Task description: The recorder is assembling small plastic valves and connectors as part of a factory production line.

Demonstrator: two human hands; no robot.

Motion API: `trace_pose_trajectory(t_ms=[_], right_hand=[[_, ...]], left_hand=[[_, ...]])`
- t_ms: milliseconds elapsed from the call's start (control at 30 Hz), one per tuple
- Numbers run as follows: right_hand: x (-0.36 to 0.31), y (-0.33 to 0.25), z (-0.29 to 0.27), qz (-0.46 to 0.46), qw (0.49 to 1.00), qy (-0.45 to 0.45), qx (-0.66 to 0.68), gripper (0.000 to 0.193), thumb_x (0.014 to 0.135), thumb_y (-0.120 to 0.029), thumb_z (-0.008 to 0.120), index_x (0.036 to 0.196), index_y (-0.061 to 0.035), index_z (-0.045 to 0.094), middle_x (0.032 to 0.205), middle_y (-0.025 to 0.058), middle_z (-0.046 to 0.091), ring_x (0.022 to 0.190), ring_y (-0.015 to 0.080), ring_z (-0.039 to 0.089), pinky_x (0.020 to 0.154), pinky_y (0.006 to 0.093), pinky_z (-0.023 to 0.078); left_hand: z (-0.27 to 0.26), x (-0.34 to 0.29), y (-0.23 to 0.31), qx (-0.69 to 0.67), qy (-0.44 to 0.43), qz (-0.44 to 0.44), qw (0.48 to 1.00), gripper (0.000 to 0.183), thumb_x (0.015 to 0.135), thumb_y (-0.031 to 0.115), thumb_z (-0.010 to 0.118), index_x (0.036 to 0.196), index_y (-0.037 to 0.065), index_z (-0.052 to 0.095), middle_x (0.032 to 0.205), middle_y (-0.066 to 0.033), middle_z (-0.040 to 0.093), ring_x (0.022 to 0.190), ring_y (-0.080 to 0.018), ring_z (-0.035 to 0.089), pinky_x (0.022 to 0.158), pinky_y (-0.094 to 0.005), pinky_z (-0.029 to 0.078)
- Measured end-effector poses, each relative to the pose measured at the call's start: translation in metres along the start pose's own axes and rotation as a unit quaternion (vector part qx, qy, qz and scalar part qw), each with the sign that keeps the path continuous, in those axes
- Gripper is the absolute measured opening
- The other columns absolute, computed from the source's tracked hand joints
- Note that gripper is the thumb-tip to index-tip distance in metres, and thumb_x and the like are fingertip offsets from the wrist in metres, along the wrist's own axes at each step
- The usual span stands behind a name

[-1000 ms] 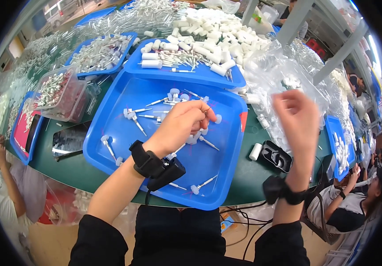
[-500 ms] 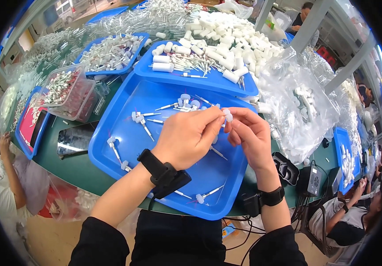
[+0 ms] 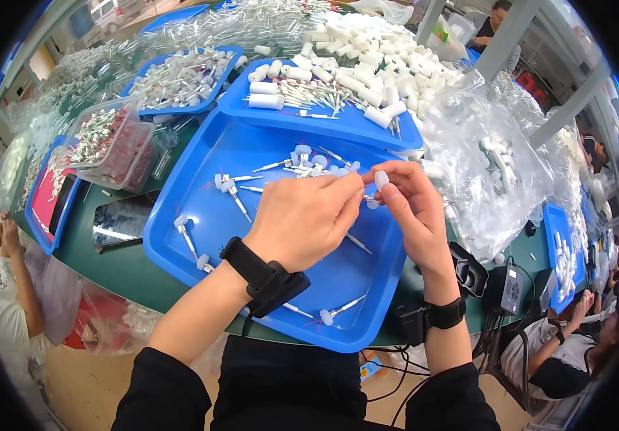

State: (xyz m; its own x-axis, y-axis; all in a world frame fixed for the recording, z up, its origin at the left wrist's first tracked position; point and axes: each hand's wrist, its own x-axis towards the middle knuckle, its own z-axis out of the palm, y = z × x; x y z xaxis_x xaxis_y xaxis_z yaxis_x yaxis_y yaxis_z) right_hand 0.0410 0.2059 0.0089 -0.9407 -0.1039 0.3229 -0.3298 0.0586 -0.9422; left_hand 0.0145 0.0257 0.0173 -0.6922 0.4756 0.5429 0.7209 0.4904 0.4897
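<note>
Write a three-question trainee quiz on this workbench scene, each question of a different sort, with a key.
1. True or false: the left hand and right hand meet above the blue tray.
2. The right hand's fingers pinch: A) a red clip B) a small white cap C) a black strap.
3. Fill in: the clear plastic bag of white parts lies on the person's ___ side.

Key: 1 true; 2 B; 3 right.

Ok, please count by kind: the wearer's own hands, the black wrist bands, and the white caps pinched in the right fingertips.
hands: 2, the left hand and the right hand
black wrist bands: 2
white cap in the right fingertips: 1
total: 5
</note>
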Motion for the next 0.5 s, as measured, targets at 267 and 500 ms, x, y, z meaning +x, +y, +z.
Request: trace_pose_trajectory(t_ms=[267,500], right_hand=[[-0.003,0.003,0.01,-0.033,0.999,-0.008,-0.028,0.024,0.084,-0.007,0.058,0.107,-0.0018,0.054,0.107,0.0062,0.06,0.089,0.013,0.057,0.08,0.0269,0.044],[0.0,0.003,0.008,-0.047,0.995,0.001,-0.087,0.025,0.08,-0.007,0.063,0.105,-0.0032,0.059,0.105,0.0066,0.06,0.088,0.0142,0.057,0.078,0.0278,0.046]], left_hand=[[0.001,-0.001,-0.001,0.001,0.009,0.021,1.0,0.007,0.083,0.016,0.054,0.084,0.01,0.059,0.067,-0.0055,0.06,0.056,-0.027,0.058,0.046,-0.0381,0.045],[-0.002,-0.001,0.0,0.017,-0.029,0.033,0.999,0.011,0.084,0.013,0.052,0.092,0.005,0.053,0.071,-0.0095,0.061,0.062,-0.0303,0.06,0.051,-0.04,0.046]])
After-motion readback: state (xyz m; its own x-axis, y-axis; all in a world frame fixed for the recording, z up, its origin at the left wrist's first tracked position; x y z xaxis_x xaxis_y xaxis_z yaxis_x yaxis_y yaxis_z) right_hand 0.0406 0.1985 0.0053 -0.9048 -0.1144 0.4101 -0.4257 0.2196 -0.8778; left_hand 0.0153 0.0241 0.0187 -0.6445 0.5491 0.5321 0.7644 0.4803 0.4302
